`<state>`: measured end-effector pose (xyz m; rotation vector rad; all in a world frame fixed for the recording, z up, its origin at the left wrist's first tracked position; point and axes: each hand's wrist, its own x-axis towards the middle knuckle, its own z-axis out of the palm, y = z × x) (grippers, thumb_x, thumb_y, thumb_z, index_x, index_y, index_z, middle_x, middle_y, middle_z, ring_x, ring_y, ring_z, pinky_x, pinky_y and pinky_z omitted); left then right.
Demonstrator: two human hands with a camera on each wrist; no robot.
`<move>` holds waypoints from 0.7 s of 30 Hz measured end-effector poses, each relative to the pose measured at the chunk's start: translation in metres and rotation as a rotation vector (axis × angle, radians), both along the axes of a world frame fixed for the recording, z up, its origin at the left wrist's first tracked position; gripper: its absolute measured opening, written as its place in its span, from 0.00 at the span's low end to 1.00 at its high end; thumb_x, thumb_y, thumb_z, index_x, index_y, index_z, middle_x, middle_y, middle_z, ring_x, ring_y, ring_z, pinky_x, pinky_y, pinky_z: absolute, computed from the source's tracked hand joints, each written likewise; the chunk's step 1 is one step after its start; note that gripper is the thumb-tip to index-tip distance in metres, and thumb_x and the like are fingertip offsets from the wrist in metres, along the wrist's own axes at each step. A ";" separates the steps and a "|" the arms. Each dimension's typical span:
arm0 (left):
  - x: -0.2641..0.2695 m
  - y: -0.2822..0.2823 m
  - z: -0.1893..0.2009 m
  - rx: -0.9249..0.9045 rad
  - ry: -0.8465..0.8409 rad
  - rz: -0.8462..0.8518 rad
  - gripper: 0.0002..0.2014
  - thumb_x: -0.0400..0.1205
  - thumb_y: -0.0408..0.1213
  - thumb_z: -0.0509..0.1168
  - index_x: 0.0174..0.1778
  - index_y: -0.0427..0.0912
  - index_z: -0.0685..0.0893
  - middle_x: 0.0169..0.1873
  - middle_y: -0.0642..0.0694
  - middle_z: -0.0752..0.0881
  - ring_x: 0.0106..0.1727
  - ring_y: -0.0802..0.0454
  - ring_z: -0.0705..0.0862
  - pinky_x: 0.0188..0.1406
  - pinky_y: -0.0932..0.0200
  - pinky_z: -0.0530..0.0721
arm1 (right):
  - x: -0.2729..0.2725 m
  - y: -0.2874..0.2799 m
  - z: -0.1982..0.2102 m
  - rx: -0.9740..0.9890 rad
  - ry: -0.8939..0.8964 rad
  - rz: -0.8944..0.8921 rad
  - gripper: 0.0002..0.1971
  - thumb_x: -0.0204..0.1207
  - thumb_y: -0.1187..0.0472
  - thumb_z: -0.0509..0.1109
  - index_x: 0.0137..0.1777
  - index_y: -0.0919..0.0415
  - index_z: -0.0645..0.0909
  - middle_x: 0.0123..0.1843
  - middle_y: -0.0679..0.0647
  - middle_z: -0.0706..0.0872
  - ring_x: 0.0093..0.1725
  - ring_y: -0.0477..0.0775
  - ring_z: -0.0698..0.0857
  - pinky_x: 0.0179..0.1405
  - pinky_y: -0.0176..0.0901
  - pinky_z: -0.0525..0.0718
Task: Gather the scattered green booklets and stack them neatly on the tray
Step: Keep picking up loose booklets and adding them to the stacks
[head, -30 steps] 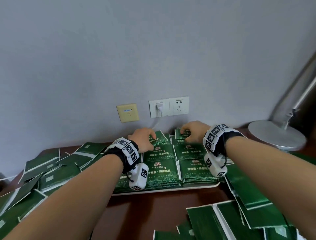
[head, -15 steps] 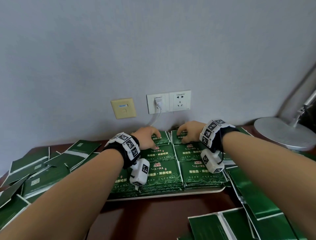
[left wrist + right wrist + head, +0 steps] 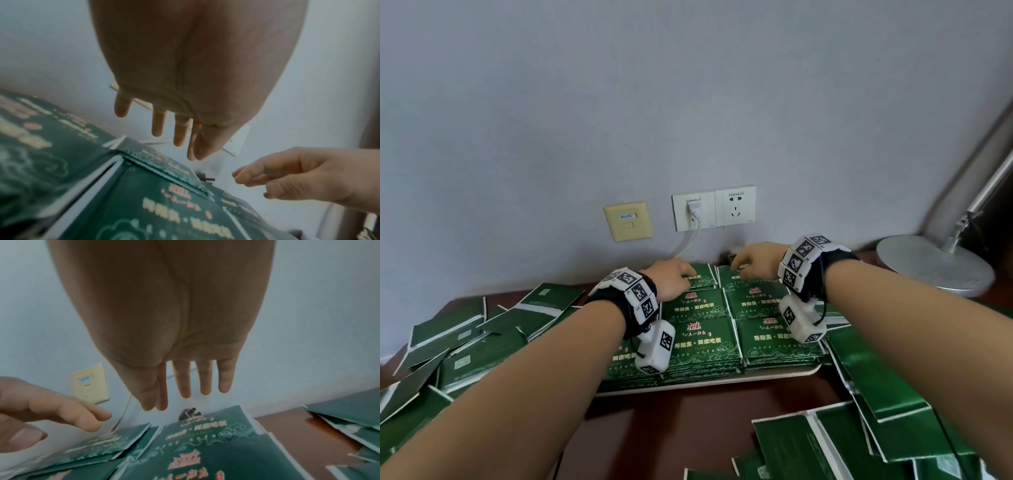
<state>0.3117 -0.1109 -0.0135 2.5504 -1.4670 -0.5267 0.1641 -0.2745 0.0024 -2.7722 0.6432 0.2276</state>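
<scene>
Desk [image 3: 654, 421]: one tray [image 3: 774, 374], two hands

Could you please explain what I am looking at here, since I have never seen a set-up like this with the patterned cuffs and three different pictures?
No machine here: a person wears three cameras. The head view looks down at both arms; each wrist view looks along a palm to the fingers. The left hand and right hand hover open over the far row of green booklets laid in rows on a pale tray; neither holds anything. More loose booklets lie scattered on the brown desk. Behind are wall sockets and a lamp base.
</scene>
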 end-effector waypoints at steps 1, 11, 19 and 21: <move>-0.002 0.003 0.004 -0.010 -0.008 0.012 0.21 0.84 0.36 0.59 0.75 0.50 0.76 0.78 0.47 0.72 0.76 0.46 0.71 0.77 0.51 0.67 | -0.004 0.003 0.004 -0.007 -0.016 -0.010 0.18 0.82 0.57 0.65 0.71 0.53 0.79 0.73 0.52 0.79 0.70 0.56 0.78 0.70 0.47 0.72; -0.089 0.064 0.064 -0.190 -0.028 0.007 0.17 0.81 0.33 0.63 0.66 0.49 0.82 0.71 0.46 0.79 0.68 0.48 0.79 0.68 0.55 0.75 | -0.098 0.083 0.057 -0.055 -0.106 -0.069 0.21 0.81 0.56 0.67 0.73 0.56 0.76 0.71 0.54 0.80 0.67 0.55 0.80 0.61 0.42 0.73; -0.190 0.113 0.065 -0.240 -0.014 -0.103 0.16 0.80 0.34 0.66 0.64 0.47 0.83 0.62 0.47 0.83 0.51 0.51 0.83 0.49 0.60 0.80 | -0.200 0.146 0.063 -0.119 -0.146 -0.105 0.20 0.77 0.53 0.70 0.70 0.53 0.80 0.65 0.52 0.84 0.62 0.53 0.82 0.63 0.44 0.78; -0.212 0.123 0.060 -0.217 -0.024 -0.133 0.17 0.80 0.33 0.66 0.65 0.46 0.83 0.63 0.46 0.83 0.54 0.51 0.81 0.53 0.63 0.76 | -0.223 0.158 0.057 -0.116 -0.132 -0.113 0.20 0.76 0.53 0.71 0.69 0.52 0.80 0.64 0.51 0.84 0.61 0.52 0.82 0.63 0.44 0.79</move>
